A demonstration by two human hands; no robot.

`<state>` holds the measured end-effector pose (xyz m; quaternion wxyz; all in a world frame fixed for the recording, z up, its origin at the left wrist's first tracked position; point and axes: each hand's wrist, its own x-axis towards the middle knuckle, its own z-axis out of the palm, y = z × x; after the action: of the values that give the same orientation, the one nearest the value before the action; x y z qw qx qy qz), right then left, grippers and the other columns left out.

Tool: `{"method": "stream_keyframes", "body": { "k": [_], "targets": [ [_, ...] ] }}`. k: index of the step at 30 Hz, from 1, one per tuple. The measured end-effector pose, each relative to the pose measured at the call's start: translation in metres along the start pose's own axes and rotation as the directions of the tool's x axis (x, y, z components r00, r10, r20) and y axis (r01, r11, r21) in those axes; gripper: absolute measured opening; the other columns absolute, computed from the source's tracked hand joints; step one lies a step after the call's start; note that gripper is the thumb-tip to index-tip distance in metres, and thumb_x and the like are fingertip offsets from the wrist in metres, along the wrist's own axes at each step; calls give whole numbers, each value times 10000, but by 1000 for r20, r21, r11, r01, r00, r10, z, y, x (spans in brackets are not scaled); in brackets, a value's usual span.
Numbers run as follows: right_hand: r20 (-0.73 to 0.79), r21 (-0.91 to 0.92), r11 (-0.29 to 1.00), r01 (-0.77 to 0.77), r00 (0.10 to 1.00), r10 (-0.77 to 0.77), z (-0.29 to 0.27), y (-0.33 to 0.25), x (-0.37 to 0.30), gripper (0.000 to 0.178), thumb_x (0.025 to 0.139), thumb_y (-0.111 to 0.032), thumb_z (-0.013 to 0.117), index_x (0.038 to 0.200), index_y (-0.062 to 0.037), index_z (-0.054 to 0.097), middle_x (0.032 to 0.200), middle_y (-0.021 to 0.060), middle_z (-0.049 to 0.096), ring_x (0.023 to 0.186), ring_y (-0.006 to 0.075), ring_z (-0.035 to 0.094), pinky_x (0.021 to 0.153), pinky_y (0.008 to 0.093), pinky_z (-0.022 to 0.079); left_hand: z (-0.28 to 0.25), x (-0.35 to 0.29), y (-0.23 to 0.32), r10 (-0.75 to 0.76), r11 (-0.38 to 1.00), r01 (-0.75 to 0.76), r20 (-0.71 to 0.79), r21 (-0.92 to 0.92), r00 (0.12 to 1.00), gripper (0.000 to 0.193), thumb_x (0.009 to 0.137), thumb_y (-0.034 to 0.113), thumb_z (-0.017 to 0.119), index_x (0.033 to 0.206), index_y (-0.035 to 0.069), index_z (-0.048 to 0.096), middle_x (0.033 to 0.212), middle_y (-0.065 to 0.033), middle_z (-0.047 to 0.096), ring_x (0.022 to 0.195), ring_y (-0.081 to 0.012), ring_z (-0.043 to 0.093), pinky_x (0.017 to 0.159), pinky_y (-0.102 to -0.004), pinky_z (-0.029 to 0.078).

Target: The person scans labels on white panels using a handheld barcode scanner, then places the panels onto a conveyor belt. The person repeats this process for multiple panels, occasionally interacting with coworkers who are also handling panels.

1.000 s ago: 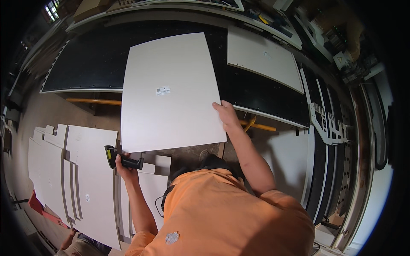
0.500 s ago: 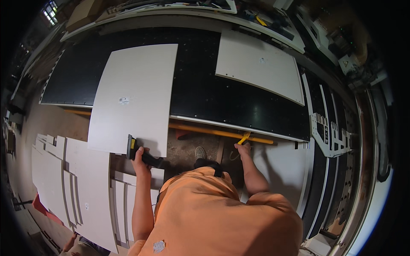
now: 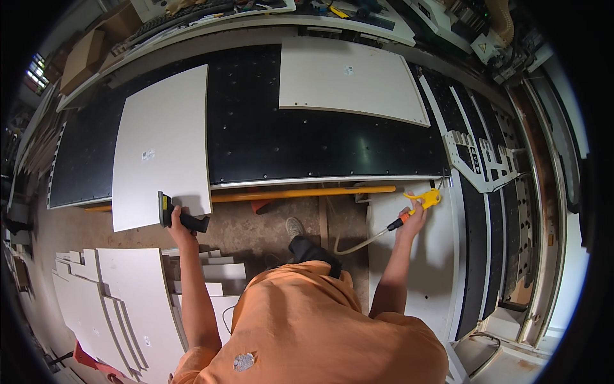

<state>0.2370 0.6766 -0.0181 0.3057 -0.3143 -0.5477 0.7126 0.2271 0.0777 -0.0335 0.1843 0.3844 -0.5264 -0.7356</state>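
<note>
My left hand (image 3: pixel 181 232) is closed around a black handheld barcode scanner (image 3: pixel 194 223). The scanner is by the near edge of a white panel (image 3: pixel 163 121), which lies on the black worktable (image 3: pixel 246 144) and juts past its front edge. To the right, my right hand (image 3: pixel 414 223) grips a yellow air blow gun (image 3: pixel 428 199). A pale hose (image 3: pixel 364 244) hangs from its black and orange fitting and curves toward the floor. Part of the gun's handle is hidden by my fingers. A second white panel (image 3: pixel 352 83) lies at the table's far right.
Stacked white boards (image 3: pixel 131 281) stand at lower left. Below the table edge runs a yellow bar (image 3: pixel 300 192). A white sheet (image 3: pixel 409 288) lies under my right arm, beside slotted machine rails (image 3: pixel 489 256). Tools and cardboard boxes (image 3: pixel 83 61) line the back.
My right hand has moved right and come up from the yellow bar, with the blow gun now plainly in view. My left hand still holds the scanner by the panel. The view has shifted.
</note>
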Motion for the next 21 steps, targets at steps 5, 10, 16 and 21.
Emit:
{"method": "stream_keyframes", "body": {
  "k": [5, 10, 16, 21],
  "targets": [
    [402, -285, 957, -50, 900, 167, 42, -75, -46, 293, 1052, -297, 437, 1176, -48, 529, 1063, 113, 691, 455, 93, 442, 431, 221, 383, 15, 1, 3, 75, 997, -74, 31, -17, 997, 324, 848, 337, 708, 1053, 106, 612, 851, -27, 673, 503, -106, 544, 328, -261, 311],
    [776, -510, 860, -28, 418, 473, 81, -75, -126, 322, 1071, -339, 442, 1087, -53, 588, 839, 41, 654, 457, 72, 452, 452, 230, 385, 16, 1, 0, 69, 997, -69, 11, 24, 998, 290, 827, 398, 715, 944, 141, 651, 818, 33, 646, 540, -97, 544, 381, -253, 277],
    [718, -692, 709, 136, 224, 659, 74, -46, -163, 353, 1066, -370, 456, 1028, -60, 621, 740, -1, 599, 484, 58, 459, 480, 220, 381, 12, -1, -1, 102, 994, -103, 42, 22, 994, 255, 843, 366, 709, 929, 131, 659, 809, 33, 645, 499, -86, 511, 365, -253, 267],
    [135, -463, 870, -167, 957, 256, 47, -53, -105, 378, 1061, -394, 437, 1170, -38, 498, 890, 59, 641, 426, 123, 474, 404, 261, 423, 7, 1, -4, 152, 988, -154, 74, 31, 986, 244, 866, 351, 673, 891, 108, 665, 794, 7, 634, 489, -96, 531, 345, -249, 281]
  ]
}}
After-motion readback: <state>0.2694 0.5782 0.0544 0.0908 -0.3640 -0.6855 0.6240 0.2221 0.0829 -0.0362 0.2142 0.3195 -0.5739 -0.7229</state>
